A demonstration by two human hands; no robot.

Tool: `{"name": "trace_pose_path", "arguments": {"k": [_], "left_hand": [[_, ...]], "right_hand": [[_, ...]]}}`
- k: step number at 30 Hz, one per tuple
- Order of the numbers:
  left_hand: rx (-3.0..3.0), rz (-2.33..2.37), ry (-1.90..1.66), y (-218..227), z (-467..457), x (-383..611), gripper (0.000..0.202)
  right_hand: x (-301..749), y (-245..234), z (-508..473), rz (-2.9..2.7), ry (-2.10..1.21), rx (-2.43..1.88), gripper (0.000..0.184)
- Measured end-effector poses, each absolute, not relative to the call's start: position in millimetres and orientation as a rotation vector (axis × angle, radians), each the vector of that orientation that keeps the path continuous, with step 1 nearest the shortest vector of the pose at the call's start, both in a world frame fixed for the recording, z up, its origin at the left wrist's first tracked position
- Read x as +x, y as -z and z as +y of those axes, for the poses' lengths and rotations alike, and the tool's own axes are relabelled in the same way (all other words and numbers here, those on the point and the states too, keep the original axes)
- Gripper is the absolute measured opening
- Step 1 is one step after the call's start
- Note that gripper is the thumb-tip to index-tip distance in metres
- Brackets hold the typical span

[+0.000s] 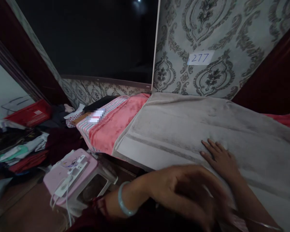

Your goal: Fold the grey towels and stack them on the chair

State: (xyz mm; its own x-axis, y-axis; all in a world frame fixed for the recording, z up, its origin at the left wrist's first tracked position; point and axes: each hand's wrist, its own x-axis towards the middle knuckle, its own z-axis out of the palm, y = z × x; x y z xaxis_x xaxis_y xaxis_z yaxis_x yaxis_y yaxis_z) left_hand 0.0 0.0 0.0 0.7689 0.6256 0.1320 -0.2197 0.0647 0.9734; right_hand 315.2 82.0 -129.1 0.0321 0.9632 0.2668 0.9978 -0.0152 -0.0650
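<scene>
Right hand (pixel 221 159): laid palm down on the towel, fingers straight and slightly spread, clasping nothing.
Left hand (pixel 188 190): blurred, just beside the right hand on its near side. The fingers look curled inward over the towel's near edge, but whether they pinch any cloth cannot be told.
Towel (pixel 183 129): pale grey with a darker woven band, spread flat. It lies directly under the right palm and runs away from both hands toward the wall and out to either side.
Bangle (pixel 122 199): pale green, worn on the left wrist, behind the left hand.
Sleeve (pixel 87 220): dark red, on the left forearm behind the bangle.
Pink blanket (pixel 116 125): left of both hands and farther off, meeting the towel's left edge.
Striped cloth (pixel 106 112): on the blanket's far-left side, well apart from the hands.
Stool (pixel 89 164): pink top, lower and to the left of the left wrist.
Power strip (pixel 72 172): white, lying on the stool top, its cord hanging over the near side.
Clothes heap (pixel 21 148): mixed garments, far left of the hands, beyond the stool.
Red basket (pixel 30 114): behind the heap, farthest left.
Paper tag (pixel 200 58): marked 277, on the patterned wall beyond the right hand.
Dark screen (pixel 94 38): on the wall, left of the tag.
</scene>
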Motion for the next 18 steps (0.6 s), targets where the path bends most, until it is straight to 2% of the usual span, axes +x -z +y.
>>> {"name": "trace_pose_path", "arguments": {"k": [2,5,8,11,14,18], "left_hand": [[1.346,0.499,-0.843,7.9,26.0,-14.8,0.044],[1.48,1.041,-1.286,28.5,52.5,-58.9,0.02],[1.608,1.435,-1.411,47.8,65.0,-115.9,0.021],[1.611,1.669,-1.314,61.1,68.6,-159.5,0.029],[1.621,1.87,-1.193,71.6,69.8,-178.6,0.041],[1.559,1.972,-1.207,82.9,73.3,-179.7,0.039]], "right_hand": [[315.9,130.2,82.2,-2.033,0.217,-2.066,0.063],[316.8,130.8,82.0,-2.039,0.214,-2.06,0.063],[317.5,131.5,81.2,-2.035,0.213,-2.061,0.064],[318.6,132.4,80.6,-2.033,0.212,-2.06,0.065],[319.8,132.8,80.7,-2.043,0.201,-2.063,0.067],[322.0,134.5,81.6,-2.06,0.201,-2.061,0.069]]}}
